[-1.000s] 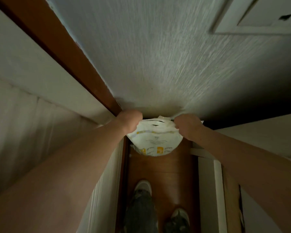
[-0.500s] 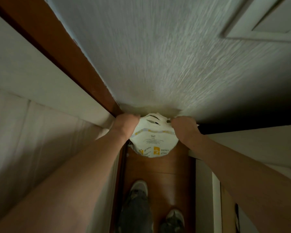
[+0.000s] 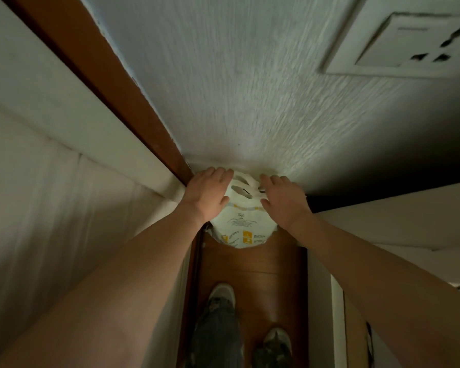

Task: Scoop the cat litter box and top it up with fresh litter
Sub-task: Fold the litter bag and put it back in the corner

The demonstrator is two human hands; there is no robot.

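- litter bag (image 3: 241,224) upright on wood floor (image 3: 252,269), against textured wall (image 3: 237,102)
- left hand (image 3: 207,193) flat, fingers spread, on bag's side
- right hand (image 3: 283,199) same, opposite side, nothing gripped

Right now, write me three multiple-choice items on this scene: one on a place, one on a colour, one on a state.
1. Where does the litter bag stand?
A. on the wooden floor against the textured wall
B. on a shelf
C. inside a litter box

2. What colour are the bag's square labels?
A. blue
B. yellow-orange
C. red

3. How are the hands on the bag?
A. both fists closed on it
B. only one touches it
C. left hand and right hand lie open, fingers spread

Key: 1 A, its base meets the floor at the wall; 2 B, the squares show yellow-orange; 3 C, the fingers are extended, not curled.
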